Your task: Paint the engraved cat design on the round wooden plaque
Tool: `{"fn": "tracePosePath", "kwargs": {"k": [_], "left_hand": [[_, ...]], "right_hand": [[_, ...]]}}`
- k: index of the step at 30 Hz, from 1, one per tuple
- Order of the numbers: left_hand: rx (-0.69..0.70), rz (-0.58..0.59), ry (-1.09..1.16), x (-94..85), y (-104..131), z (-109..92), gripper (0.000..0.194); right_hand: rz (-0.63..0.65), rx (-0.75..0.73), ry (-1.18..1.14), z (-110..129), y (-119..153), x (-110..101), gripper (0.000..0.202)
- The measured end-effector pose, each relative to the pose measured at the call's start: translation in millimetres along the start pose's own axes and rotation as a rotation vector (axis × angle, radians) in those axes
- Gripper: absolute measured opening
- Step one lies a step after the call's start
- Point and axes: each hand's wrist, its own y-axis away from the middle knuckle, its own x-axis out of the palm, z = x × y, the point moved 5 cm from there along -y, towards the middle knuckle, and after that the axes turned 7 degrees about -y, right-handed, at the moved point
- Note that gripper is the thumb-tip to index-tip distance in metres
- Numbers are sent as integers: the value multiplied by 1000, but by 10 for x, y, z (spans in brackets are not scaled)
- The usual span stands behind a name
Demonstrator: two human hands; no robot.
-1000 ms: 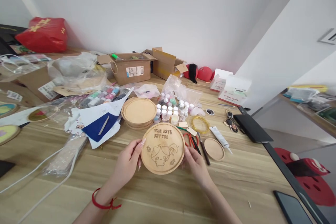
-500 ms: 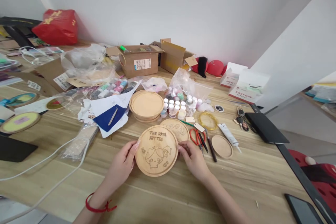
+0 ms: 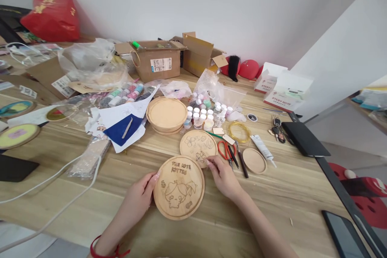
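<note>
A round wooden plate (image 3: 179,205) bears the drawn words "THE KITE KITTEN" and a kitten with a kite. My left hand (image 3: 140,191) grips its left rim, thumb on the face and the other fingers partly hidden beneath. Just behind lies a smaller round wooden plate (image 3: 189,149) with several outlined figures. My right hand (image 3: 223,175) has thumb and fingers closed at this plate's lower right rim. Red-handled scissors (image 3: 223,151), a black pen (image 3: 233,156) and a dark-handled tool (image 3: 243,165) lie right of it.
Stacked wooden plates (image 3: 167,113), small white-capped jars (image 3: 201,117) and a coil of yellow wire (image 3: 238,132) stand behind. Tweezers (image 3: 127,128) rest on blue cloth (image 3: 119,131). A white cable (image 3: 87,189) crosses the left side; a phone (image 3: 346,234) lies front right.
The kitten plate has come nearer to me in my left hand, uncovering more of the smaller plate. My right hand has left the kitten plate's rim for the smaller plate's. The view has shifted slightly.
</note>
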Motion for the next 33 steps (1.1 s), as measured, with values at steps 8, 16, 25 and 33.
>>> {"fn": "tracePosePath", "kwargs": {"k": [8,16,25,33], "left_hand": [[-14,39,39,166,-24,-346,50],[104,-35,55,247,-626,-762,43],[125,-67,89,151,-799,-774,47],[126,-102,242,136,-791,-523,52]], "right_hand": [[-98,237,-159,-88,64,-93,35],[-208,454,-538,-257,-24,-116,45],[-371,264,-125,-303,-81,-257,42],[-381,272,79,-226,-293,-342,41]]}}
